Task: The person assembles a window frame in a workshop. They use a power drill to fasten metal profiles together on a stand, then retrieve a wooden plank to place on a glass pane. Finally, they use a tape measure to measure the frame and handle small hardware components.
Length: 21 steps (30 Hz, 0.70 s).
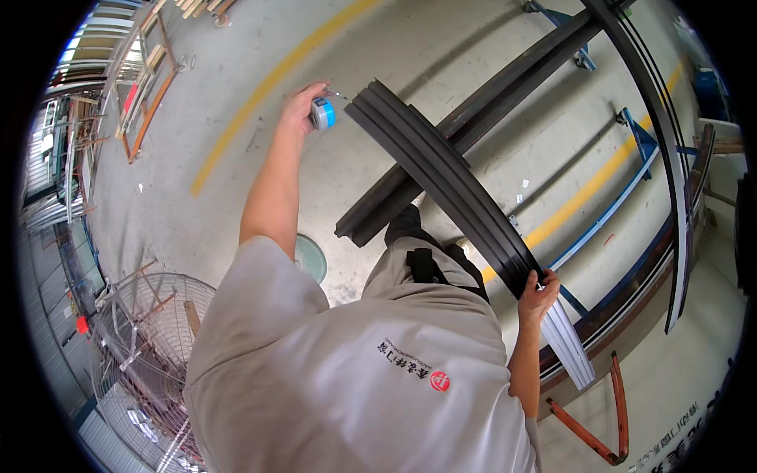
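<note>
A long dark metal profile (pixel 441 169) with grooves along its face lies crosswise in front of me. Near its lower right end, my right hand (pixel 538 293) is closed around its edge. Just off its upper left end, my left hand (pixel 303 109) holds a grey and blue tape measure (pixel 322 113). A thin, small piece (pixel 337 94) juts from beside these fingers toward the profile's end; I cannot make out what it is. Under the profile runs a second dark bar (pixel 378 203), set at an angle to it. A silvery profile section (pixel 569 347) shows beyond my right hand.
More long dark profiles (pixel 666 134) rest at the right, by blue metal stands (pixel 643 142). An orange metal bracket (pixel 587 441) is at lower right. A wire-caged fan (pixel 150 347) stands at lower left, near a round greenish disc (pixel 311 258). Yellow lines (pixel 268 87) mark the floor.
</note>
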Tool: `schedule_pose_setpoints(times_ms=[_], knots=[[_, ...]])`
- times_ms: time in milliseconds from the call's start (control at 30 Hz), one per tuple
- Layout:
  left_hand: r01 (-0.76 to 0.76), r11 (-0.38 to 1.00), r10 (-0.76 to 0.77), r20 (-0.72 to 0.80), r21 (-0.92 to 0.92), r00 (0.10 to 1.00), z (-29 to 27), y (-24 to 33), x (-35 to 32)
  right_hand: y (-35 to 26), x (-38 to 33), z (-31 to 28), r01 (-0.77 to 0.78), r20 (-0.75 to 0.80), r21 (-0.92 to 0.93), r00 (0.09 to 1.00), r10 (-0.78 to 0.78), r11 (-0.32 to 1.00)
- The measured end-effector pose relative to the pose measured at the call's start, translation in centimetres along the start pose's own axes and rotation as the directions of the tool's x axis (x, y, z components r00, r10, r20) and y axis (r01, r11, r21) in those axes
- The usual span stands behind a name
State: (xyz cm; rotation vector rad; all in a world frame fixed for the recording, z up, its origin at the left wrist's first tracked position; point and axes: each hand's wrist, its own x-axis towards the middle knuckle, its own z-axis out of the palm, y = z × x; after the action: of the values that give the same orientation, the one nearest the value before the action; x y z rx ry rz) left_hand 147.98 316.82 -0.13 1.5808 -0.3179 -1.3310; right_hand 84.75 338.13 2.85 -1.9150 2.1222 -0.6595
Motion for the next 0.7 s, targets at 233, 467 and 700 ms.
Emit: schedule_pose_setpoints(times_ms=[233,467,700], knots=[[0.094,0.993,-0.103,0.122,0.074,0.987,0.3,0.5,2.0,-1.7,0.4,0.9,-0.132,0.015,-0.114,0.991,0.135,0.985],[0.083,0.995,-0.094,0.289,0.05,0.953,-0.7,-0.3,3.5,-2.0,0.7,1.4,-0.142,-0.002,-0.168,0.99,0.143,0.976],[0.031,1.0,-0.03,0.246,0.001,0.969,0.2,-0.2,2.6,-2.4,0.9,1.2,-0.136,-0.01,-0.168,0.991,0.136,0.976]])
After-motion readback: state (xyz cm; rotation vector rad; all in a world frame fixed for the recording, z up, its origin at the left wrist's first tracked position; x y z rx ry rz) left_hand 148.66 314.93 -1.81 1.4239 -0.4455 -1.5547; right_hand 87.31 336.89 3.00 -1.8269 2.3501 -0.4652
